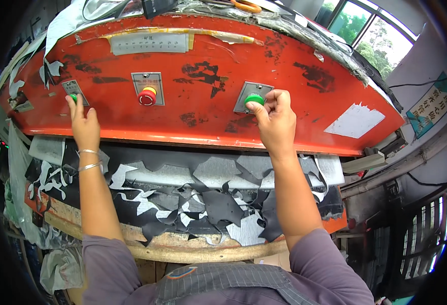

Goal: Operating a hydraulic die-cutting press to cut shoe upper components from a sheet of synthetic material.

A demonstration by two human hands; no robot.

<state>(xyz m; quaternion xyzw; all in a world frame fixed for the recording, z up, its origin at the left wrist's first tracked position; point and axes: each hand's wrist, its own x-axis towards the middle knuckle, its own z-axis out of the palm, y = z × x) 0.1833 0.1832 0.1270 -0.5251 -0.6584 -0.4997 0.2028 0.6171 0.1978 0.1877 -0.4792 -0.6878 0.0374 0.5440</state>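
A red machine front (218, 124) spans the view before me, with push buttons on metal plates. My left hand (85, 121) reaches up with fingers stretched out, touching the left green button (74, 97) and partly covering it. On the right, my right hand (277, 117) lays its thumb on the other green button (254, 99); its fingers bend loosely beside the plate, and neither hand holds anything. Between them sits a red mushroom-shaped button (147, 96) with a yellow collar, touched by neither hand. Beneath my forearms lie dark and grey cut sheet scraps (223, 206).
The scraps lie on a black bed, with a worn wooden edge (198, 253) nearest my body. A paper label (150, 43) is stuck on the red front. Scraps and an orange ring handle (246, 6) lie on top. At far left hangs clear plastic sheeting (22, 188).
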